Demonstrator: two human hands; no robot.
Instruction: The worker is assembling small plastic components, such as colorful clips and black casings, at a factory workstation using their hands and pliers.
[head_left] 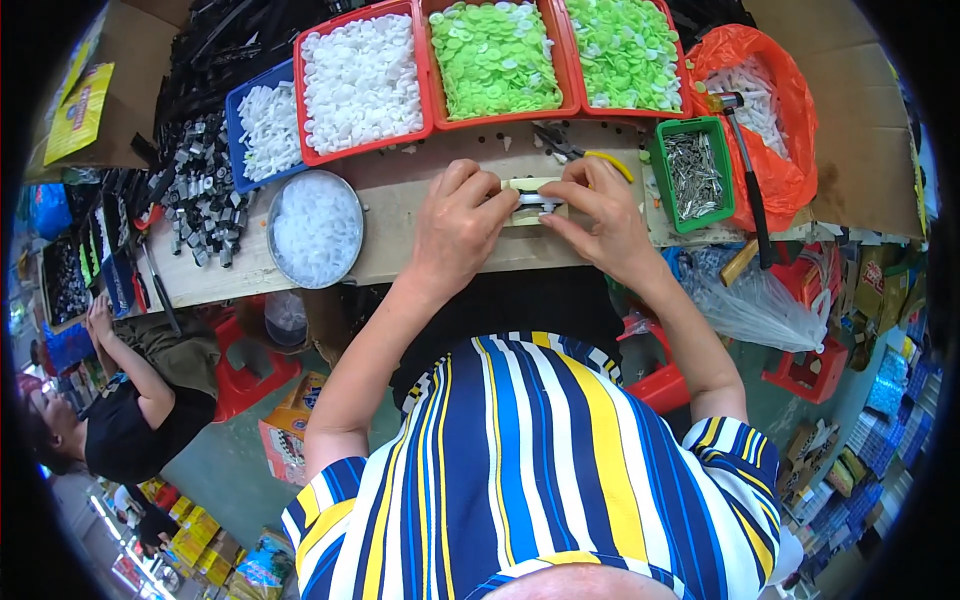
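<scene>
Both hands meet at the middle of the workbench over a small white and black part [536, 198], which lies on a pale block [522, 217]. My left hand [460, 218] is closed, with thumb and forefinger against the part's left end. From the other side, my right hand [608, 228] pinches the right end between thumb and forefinger. The fingers cover both ends, so the part's exact kind is unclear. Pliers [572, 151] with a yellow handle lie just beyond the right hand. A green basket [657, 165] of metal pins stands to its right.
A red tray [303, 110] of white pieces and two trays of green discs line the back. A round metal pan [272, 245] sits left; black parts [205, 190] lie beyond it. At right are a hammer [752, 190] and orange bag [800, 120]. Another person [140, 400] sits left.
</scene>
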